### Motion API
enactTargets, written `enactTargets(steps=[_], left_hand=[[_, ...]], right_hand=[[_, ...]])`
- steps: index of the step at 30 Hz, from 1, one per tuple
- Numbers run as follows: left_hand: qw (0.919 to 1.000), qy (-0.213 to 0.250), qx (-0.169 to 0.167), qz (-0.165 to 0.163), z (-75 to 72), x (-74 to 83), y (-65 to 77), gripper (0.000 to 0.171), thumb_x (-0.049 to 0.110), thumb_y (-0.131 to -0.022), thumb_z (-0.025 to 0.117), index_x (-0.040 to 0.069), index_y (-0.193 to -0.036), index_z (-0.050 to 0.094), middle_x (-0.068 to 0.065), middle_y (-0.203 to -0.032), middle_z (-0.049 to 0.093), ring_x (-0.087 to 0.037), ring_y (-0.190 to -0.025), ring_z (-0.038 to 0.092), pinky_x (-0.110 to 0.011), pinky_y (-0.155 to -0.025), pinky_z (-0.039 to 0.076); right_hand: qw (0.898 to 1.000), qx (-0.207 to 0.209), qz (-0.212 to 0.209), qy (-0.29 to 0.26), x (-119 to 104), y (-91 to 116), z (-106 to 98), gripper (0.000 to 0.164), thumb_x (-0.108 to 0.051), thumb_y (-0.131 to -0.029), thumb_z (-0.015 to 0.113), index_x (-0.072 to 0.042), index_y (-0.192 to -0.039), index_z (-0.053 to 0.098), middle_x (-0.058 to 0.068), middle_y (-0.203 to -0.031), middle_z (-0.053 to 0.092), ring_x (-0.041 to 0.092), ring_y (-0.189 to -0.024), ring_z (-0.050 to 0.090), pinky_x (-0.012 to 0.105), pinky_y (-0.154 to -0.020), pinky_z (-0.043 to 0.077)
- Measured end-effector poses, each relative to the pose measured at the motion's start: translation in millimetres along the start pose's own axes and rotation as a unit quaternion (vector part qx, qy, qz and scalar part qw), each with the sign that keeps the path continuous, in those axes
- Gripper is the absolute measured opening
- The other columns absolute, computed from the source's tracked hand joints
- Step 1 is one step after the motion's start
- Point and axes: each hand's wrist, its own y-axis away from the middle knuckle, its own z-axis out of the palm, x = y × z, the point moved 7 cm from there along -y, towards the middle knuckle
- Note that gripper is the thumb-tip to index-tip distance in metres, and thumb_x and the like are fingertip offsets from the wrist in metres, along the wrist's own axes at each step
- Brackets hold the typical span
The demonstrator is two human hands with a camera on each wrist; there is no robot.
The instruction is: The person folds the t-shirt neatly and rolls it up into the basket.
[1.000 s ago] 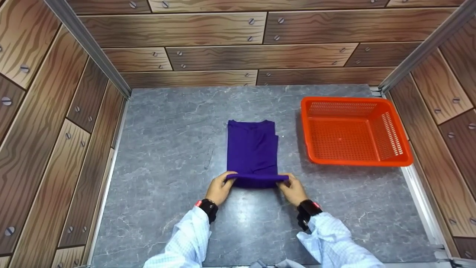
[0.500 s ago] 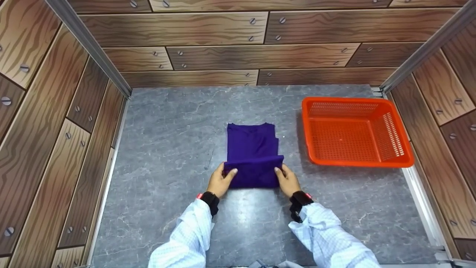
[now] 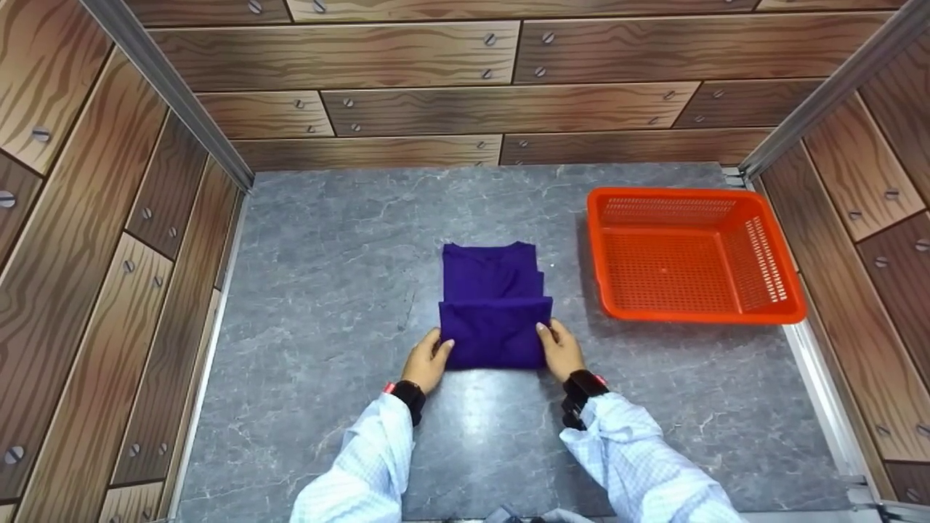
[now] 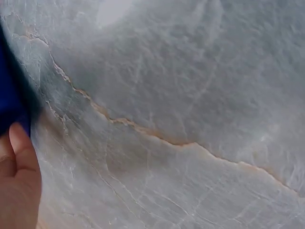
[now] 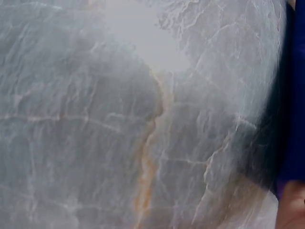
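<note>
A purple T-shirt [image 3: 495,334] lies on the grey marbled surface, neckline pointing away from me, its near part folded over toward the neckline. At the left side of the folded part, my left hand [image 3: 423,363] pinches the edge, thumb on top. On the opposite side my right hand [image 3: 563,352] pinches the cloth in the same way, its thumb over the edge. Only a strip of the T-shirt [image 4: 10,90] and part of the left hand [image 4: 19,186] show in the left wrist view. The fingers beneath the cloth are hidden.
An orange-red perforated plastic basket [image 3: 697,319] stands on the right with nothing in it. Wood-patterned panels [image 3: 421,58] close off the back and both sides. The grey tabletop [image 3: 327,290] extends around the T-shirt.
Both hands have brought the T-shirt's near edge up and away from me, then lowered it onto the upper part. The folded flap now lies flatter. The basket has stayed put.
</note>
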Motion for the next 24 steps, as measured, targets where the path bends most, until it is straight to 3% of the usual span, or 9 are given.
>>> enactTargets(steps=[3, 6, 10, 16, 20, 24], left_hand=[[0.9995, -0.008, 0.008, -0.028, 0.5, -4.4, 0.5, 0.014, 0.022, -0.092, 0.054, 0.008, -0.093, 0.057, -0.002, -0.068, 0.054, -0.012, -0.063, 0.047, -0.028, -0.061, 0.039], [0.998, -0.016, 0.01, -0.06, 2.6, -10.6, 2.7, 0.016, 0.023, -0.092, 0.054, 0.01, -0.099, 0.06, -0.003, -0.077, 0.064, -0.011, -0.07, 0.055, -0.029, -0.066, 0.043], [0.9953, -0.023, 0.017, -0.092, 3.2, -15.2, 5.1, 0.016, 0.023, -0.092, 0.055, 0.009, -0.1, 0.06, -0.006, -0.076, 0.067, -0.014, -0.068, 0.058, -0.032, -0.066, 0.045], [0.9924, -0.061, 0.036, -0.101, 4.0, -18.2, 7.6, 0.015, 0.022, -0.09, 0.057, 0.008, -0.094, 0.061, -0.005, -0.077, 0.069, -0.017, -0.072, 0.061, -0.034, -0.068, 0.046], [0.9892, -0.093, 0.039, -0.106, 6.1, -22.3, 12.6, 0.014, 0.023, -0.089, 0.058, 0.009, -0.091, 0.06, -0.004, -0.077, 0.067, -0.018, -0.07, 0.06, -0.036, -0.065, 0.045], [0.9855, -0.114, 0.037, -0.12, 7.6, -26.4, 20.0, 0.014, 0.023, -0.089, 0.058, 0.01, -0.09, 0.058, 0.001, -0.066, 0.059, -0.015, -0.06, 0.051, -0.033, -0.06, 0.042]], right_hand=[[1.0, 0.008, 0.0, 0.025, 1, 0, 1, 0.023, -0.023, -0.094, 0.051, -0.004, -0.099, 0.063, 0.011, -0.077, 0.064, 0.015, -0.066, 0.055, 0.026, -0.064, 0.043], [0.999, 0.01, 0.009, 0.047, 4, 1, 2, 0.023, -0.022, -0.094, 0.051, -0.005, -0.103, 0.064, 0.011, -0.078, 0.065, 0.015, -0.066, 0.055, 0.027, -0.065, 0.044], [0.997, 0.008, 0.016, 0.079, 8, 2, 3, 0.025, -0.02, -0.095, 0.049, -0.003, -0.106, 0.064, 0.014, -0.084, 0.067, 0.021, -0.074, 0.059, 0.033, -0.071, 0.046], [0.992, 0.004, 0.023, 0.126, 18, 5, 6, 0.029, -0.021, -0.097, 0.044, -0.001, -0.11, 0.06, 0.018, -0.099, 0.065, 0.031, -0.093, 0.059, 0.043, -0.085, 0.044], [0.987, 0.008, 0.02, 0.159, 23, 10, 8, 0.026, -0.02, -0.097, 0.044, -0.002, -0.106, 0.06, 0.018, -0.095, 0.064, 0.032, -0.089, 0.059, 0.045, -0.081, 0.044], [0.984, 0.017, 0.012, 0.176, 24, 14, 9, 0.021, -0.02, -0.096, 0.046, -0.004, -0.099, 0.06, 0.015, -0.087, 0.063, 0.03, -0.081, 0.058, 0.046, -0.075, 0.044]])
